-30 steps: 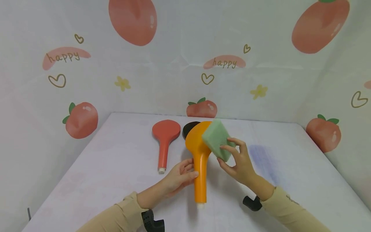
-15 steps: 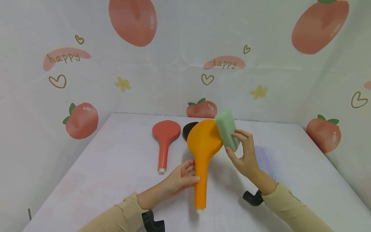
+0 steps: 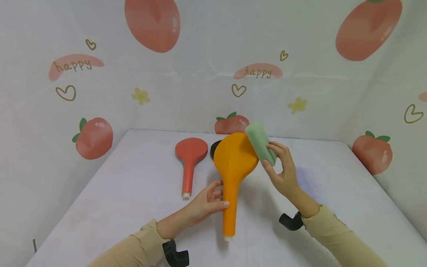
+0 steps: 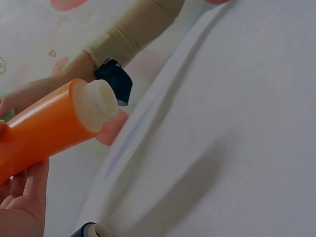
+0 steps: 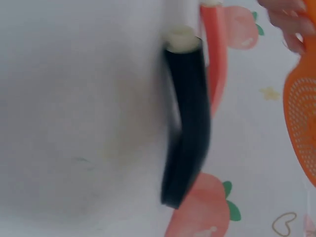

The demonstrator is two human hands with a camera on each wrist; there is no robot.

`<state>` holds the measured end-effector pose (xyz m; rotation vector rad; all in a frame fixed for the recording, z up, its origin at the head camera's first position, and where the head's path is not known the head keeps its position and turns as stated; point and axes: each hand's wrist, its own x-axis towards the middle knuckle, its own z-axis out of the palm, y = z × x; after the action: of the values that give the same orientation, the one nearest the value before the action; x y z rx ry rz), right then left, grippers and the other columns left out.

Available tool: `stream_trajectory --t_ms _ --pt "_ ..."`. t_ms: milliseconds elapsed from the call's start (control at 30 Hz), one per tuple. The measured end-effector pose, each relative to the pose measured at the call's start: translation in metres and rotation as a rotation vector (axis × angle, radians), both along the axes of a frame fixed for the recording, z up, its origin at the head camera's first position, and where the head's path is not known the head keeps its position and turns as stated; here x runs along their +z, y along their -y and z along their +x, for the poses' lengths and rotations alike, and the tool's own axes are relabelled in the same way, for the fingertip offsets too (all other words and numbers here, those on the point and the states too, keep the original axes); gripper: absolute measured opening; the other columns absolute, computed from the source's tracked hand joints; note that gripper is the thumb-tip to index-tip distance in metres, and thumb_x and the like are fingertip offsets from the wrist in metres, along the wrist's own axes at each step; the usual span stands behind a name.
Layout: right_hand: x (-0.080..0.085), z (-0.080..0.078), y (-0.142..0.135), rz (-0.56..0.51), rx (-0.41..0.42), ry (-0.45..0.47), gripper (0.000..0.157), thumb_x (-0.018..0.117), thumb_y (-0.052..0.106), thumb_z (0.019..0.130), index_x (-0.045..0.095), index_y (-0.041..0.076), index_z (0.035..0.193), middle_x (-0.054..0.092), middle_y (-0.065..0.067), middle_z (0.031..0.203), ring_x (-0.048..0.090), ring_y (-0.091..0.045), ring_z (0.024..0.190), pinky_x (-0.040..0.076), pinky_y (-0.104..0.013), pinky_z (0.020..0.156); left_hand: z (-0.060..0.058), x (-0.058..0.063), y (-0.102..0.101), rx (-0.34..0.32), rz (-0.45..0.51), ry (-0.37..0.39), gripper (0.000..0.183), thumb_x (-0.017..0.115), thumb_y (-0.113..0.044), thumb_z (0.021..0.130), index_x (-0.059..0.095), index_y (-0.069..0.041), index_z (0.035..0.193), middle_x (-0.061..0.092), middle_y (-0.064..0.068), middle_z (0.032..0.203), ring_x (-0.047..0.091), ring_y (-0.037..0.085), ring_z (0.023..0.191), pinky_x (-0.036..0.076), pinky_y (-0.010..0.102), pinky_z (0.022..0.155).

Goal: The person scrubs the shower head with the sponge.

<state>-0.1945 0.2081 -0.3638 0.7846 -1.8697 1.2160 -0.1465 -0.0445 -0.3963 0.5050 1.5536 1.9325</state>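
My left hand (image 3: 205, 204) grips the handle of an orange shower head (image 3: 235, 157), thumb in front. The shower head is raised above the table with its round head up. In the left wrist view, its white connector end (image 4: 101, 103) points outward. Between the thumb and fingers of my right hand (image 3: 283, 172) is a light green sponge (image 3: 259, 141), touching or very near the head's right edge. Holes cover the orange spray face (image 5: 303, 116) in the right wrist view. My right hand and the sponge lie outside that view.
A red shower head (image 3: 191, 152) lies on the white table (image 3: 133, 207), left of the orange one. Behind the orange head a black shower head (image 3: 214, 148) is mostly hidden; the right wrist view shows its black handle (image 5: 190, 98). A fruit-printed cloth (image 3: 186, 92) hangs behind.
My right hand moved the sponge from the front of the orange head to its upper right edge, turning it edge-on. The orange shower head turned slightly and rose a little. The red one stayed put.
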Motion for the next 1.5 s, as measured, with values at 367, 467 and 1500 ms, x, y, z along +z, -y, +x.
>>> stream_trajectory --t_ms 367,467,1500 --pt "0.006 0.004 -0.006 -0.02 0.043 0.15 0.04 0.054 -0.012 0.082 0.054 -0.004 0.121 0.054 -0.008 0.121 0.048 -0.002 0.102 0.042 -0.011 0.086 -0.001 -0.002 0.003 0.101 -0.065 -0.083 0.071 0.063 -0.017 0.089 0.021 -0.006 0.145 0.042 0.022 0.141 0.054 0.019 0.117 0.046 0.027 0.1" --pt "0.006 0.006 -0.007 -0.035 0.086 0.16 0.038 0.052 -0.011 0.084 0.054 -0.005 0.122 0.055 -0.004 0.12 0.05 -0.001 0.102 0.044 -0.01 0.085 -0.002 -0.002 0.005 0.129 -0.077 -0.089 0.072 0.064 -0.018 0.088 0.021 -0.007 0.145 0.042 0.021 0.141 0.054 0.022 0.119 0.045 0.029 0.101" --pt "0.04 -0.007 -0.016 -0.124 0.054 0.209 0.031 0.044 0.004 0.093 0.064 0.005 0.116 0.06 0.022 0.108 0.049 -0.003 0.088 0.039 -0.017 0.073 0.002 0.0 0.005 0.248 -0.247 -0.483 0.058 0.065 -0.011 0.087 0.038 -0.006 0.138 0.047 0.016 0.135 0.051 0.032 0.117 0.049 0.028 0.095"
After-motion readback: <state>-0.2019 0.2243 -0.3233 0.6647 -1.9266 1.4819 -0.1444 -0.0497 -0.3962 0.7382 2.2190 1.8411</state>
